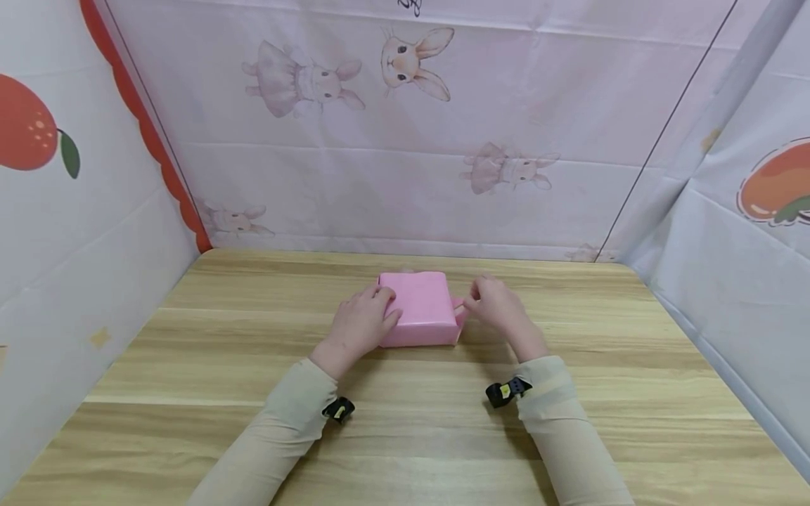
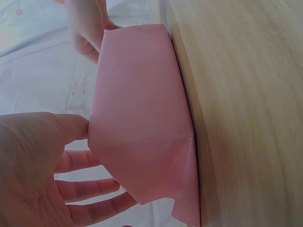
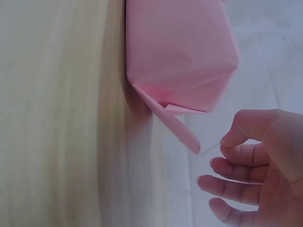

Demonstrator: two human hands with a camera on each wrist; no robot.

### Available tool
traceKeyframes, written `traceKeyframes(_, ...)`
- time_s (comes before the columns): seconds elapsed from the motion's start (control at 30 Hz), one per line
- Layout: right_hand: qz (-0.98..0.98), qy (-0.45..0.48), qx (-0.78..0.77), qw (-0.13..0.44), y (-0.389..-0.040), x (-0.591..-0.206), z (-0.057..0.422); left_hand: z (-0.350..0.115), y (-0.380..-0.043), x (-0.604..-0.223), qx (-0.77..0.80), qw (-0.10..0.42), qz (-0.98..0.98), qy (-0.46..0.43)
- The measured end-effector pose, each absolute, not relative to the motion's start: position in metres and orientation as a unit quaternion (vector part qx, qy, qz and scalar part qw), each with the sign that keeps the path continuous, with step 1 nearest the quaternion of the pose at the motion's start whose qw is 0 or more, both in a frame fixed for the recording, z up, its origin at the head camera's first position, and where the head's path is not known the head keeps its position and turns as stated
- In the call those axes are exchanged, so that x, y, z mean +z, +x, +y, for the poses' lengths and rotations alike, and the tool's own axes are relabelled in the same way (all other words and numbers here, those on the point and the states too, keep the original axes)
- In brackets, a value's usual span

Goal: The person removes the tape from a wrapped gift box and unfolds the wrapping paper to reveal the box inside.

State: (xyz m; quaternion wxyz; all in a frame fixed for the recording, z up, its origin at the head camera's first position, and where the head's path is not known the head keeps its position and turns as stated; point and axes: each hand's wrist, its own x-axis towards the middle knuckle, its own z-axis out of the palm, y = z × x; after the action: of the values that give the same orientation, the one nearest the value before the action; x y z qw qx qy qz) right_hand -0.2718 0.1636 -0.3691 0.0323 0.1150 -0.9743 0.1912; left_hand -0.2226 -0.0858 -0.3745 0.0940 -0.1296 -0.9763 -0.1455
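Note:
A box wrapped in pink paper (image 1: 419,299) lies on the wooden table. My left hand (image 1: 362,320) rests on its left end, thumb at the top edge. In the left wrist view, the fingers (image 2: 85,189) stretch out against that end, near a loose paper flap (image 2: 187,194). At the box's right end, another pink flap (image 3: 175,127) sticks out from the folded paper. My right hand (image 1: 500,309) is beside this flap, thumb and index fingertip pinched together. A thin dark strand (image 3: 210,148) shows between that pinch and the flap's tip; its kind is unclear.
The wood-grain table (image 1: 405,436) extends around the box. Behind it hangs a pale cloth backdrop (image 1: 380,183) with printed rabbits, and printed cloth walls (image 1: 76,267) stand at both sides. Both wrists wear small black cameras (image 1: 504,392).

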Motion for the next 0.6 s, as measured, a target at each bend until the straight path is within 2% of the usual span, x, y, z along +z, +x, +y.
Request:
traceKeyframes(0.4, -0.975, 0.118, 0.185, -0.019, -0.276, -0.369, 0.180, -0.087, -0.225, -0.374, -0.162, 0.093, -0.973, -0.135)
traceKeyframes(0.6, -0.976, 0.111, 0.185, -0.026, -0.278, -0.369, 0.183, -0.086, -0.228, -0.375, -0.173, 0.092, -0.971, -0.139)
